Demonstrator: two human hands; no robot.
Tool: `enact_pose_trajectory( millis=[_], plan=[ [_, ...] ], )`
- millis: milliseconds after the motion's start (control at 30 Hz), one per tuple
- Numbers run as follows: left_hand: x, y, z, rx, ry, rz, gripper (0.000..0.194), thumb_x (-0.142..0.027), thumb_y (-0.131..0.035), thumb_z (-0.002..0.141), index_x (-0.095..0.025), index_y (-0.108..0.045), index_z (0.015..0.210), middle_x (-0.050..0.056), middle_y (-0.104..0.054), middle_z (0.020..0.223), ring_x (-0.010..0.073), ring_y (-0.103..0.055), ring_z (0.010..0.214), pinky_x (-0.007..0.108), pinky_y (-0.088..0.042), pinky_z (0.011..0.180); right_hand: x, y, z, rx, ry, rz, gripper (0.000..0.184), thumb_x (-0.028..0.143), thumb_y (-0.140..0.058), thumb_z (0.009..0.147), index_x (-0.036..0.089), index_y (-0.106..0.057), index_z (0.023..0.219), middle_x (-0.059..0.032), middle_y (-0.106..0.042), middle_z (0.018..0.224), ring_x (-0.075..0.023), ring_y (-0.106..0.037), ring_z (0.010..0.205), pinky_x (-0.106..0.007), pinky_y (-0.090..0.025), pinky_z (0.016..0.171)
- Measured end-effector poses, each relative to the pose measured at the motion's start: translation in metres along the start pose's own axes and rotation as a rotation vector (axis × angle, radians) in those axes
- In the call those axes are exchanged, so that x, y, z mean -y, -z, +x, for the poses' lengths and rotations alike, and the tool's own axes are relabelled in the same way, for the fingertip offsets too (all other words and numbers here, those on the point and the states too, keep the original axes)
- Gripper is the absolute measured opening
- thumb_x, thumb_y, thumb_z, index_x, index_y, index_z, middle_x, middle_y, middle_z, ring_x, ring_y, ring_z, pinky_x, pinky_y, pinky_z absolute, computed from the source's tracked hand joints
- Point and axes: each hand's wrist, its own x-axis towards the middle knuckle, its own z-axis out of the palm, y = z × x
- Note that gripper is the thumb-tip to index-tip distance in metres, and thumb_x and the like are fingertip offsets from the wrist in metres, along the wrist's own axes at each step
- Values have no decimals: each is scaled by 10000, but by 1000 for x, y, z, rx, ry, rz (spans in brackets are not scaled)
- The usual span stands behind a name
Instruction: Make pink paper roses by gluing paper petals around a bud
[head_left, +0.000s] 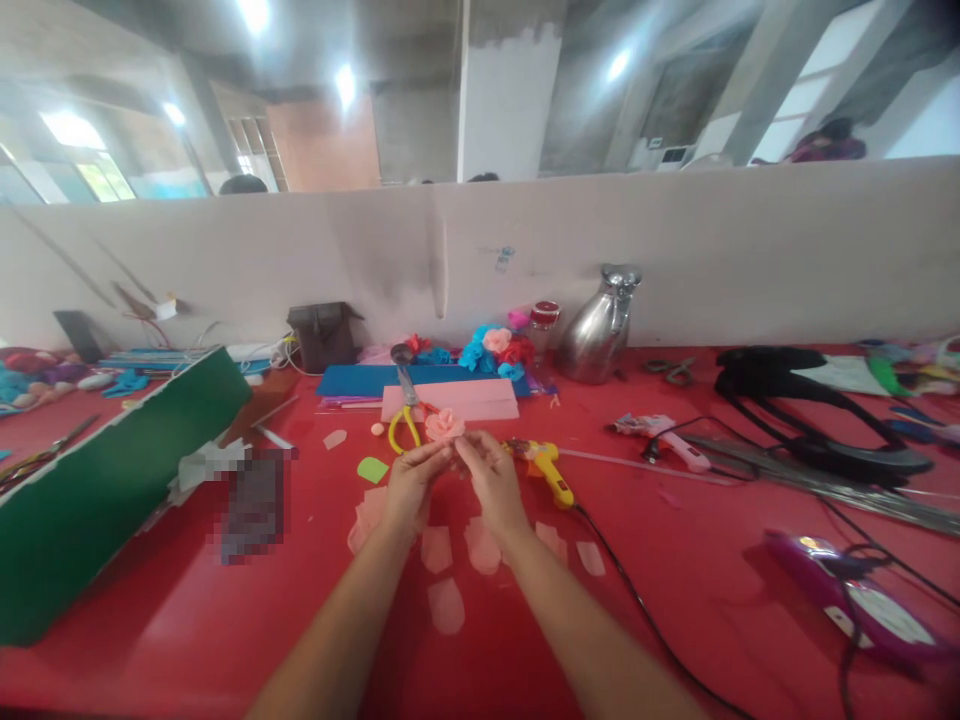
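Between the fingertips of both hands is a pink paper flower (pixel 445 425), its petals facing away from me. My left hand (pixel 415 477) pinches its base from the left, and my right hand (pixel 484 470) pinches it from the right. Yellow-handled scissors (pixel 405 428) lie just beyond my left hand. A yellow glue gun (pixel 553 475) rests right of my right hand, its black cord trailing toward me. Cut pink paper petals (pixel 447 605) are spread on the red table under and around my wrists. A green paper piece (pixel 373 470) lies left of my left hand.
Pink and blue paper sheets (pixel 491 398) lie behind the flower, with finished paper flowers (pixel 499 350) and a steel jug (pixel 600 325) farther back. A green board (pixel 112 490) stands at left. A pink glue gun (pixel 686 447), black headgear (pixel 817 420) and a purple device (pixel 855 595) occupy the right.
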Motion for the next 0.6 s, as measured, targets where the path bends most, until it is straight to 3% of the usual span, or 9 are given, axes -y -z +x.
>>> enact_pose_trajectory(
  millis=[233,333,600],
  plan=[
    [-6,4,-4,-18,-414,234,130,-222,-704,675,-193,-744,796,32,-682,837,164,-574,828,291,-439,794,1,3,-4,99,153,-27,172,287,-602,785,211,-633,936,-25,-652,869,-154,-569,732,-276,-462,684],
    [-6,7,-4,-13,-483,301,120,-225,-681,700,-201,-738,804,32,-671,844,165,-572,825,299,-441,802,-7,3,-4,96,204,-84,189,246,-600,780,222,-627,966,-29,-649,899,-175,-588,812,-298,-468,748],
    [3,11,1,-95,-677,513,80,-222,-635,727,-182,-685,774,48,-638,839,185,-580,846,322,-452,803,-18,5,-4,20,295,-295,167,228,-584,771,204,-626,931,-43,-641,918,-168,-585,750,-275,-468,660]
  ],
)
